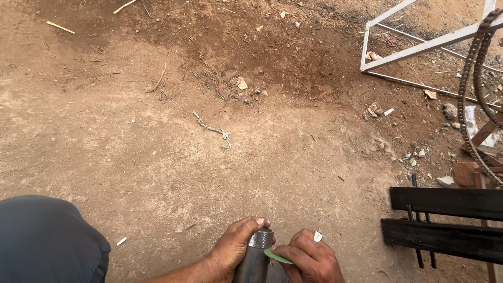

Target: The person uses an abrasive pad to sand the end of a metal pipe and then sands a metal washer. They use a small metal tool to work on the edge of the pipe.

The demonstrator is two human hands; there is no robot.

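Observation:
My left hand point(236, 246) is wrapped around the top of a grey metal pipe point(255, 257) that stands upright at the bottom middle of the view. My right hand point(310, 258) sits just to the right of the pipe and pinches a thin green strip point(277, 257) whose tip touches the pipe's side. A small white piece point(317, 236) shows above my right knuckles. My knee in dark grey trousers point(47, 241) fills the bottom left corner.
Bare dirt ground lies ahead with a twisted cord point(214, 129), scattered nails point(217, 86) and stones. A white metal frame point(419, 50) lies at the top right, a rusty chain point(471, 94) hangs at the right edge, and black metal bars point(445, 220) sit at the lower right.

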